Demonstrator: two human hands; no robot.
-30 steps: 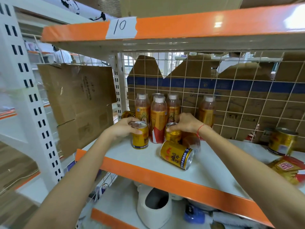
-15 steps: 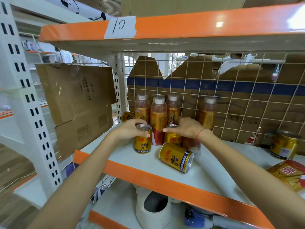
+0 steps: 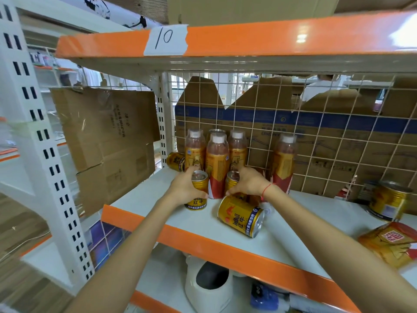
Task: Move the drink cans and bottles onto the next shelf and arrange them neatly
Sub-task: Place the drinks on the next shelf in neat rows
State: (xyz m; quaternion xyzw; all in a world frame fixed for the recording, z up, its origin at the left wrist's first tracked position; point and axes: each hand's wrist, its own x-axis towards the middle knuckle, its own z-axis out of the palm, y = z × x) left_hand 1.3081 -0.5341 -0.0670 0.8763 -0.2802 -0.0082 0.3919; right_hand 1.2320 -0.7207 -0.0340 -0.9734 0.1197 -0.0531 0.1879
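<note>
Both hands grasp upright cans, the left hand (image 3: pixel 184 188) one can (image 3: pixel 198 192), the right hand (image 3: pixel 247 182) another (image 3: pixel 232 180), before grouped bottles (image 3: pixel 216 166) on the shelf (image 3: pixel 158 220); a toppled can (image 3: pixel 241 216) apparently awaits straightening.

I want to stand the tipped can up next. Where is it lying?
In the head view, the tipped can lies on its side near the shelf's orange front edge, just below the right hand.

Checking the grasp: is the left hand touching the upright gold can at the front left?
Touching. The head view shows the left hand with fingers curled round the upright gold can.
</note>
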